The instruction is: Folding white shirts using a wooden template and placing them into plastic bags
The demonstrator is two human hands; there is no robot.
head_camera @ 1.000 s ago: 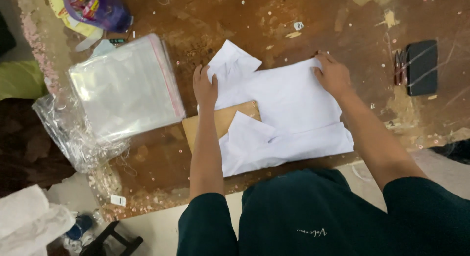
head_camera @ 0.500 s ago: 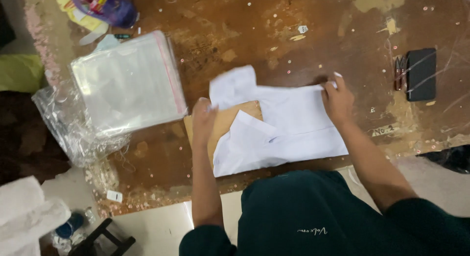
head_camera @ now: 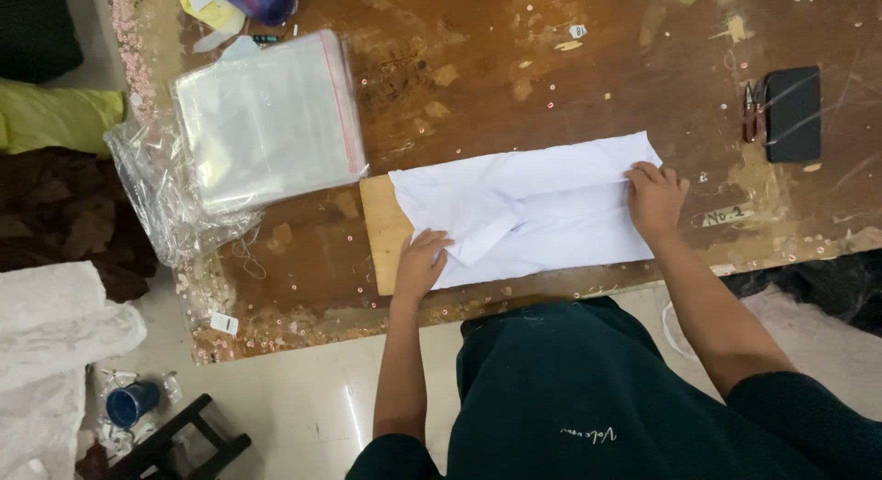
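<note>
White cloth, a folded garment (head_camera: 542, 209), lies in front of you with its long axis running left to right along the near edge of the worn wooden table (head_camera: 514, 67), its left end resting on a flat wooden board (head_camera: 384, 232). Your left hand (head_camera: 421, 264) presses flat, fingers spread, on the lower left corner, while your right hand (head_camera: 654, 200) rests with fingers curled on the right end; neither grips anything. Open tabletop lies beyond the garment, with the stack of clear plastic bags (head_camera: 266, 122) just left of the board and the dark case (head_camera: 793, 112) well apart to the right.
</note>
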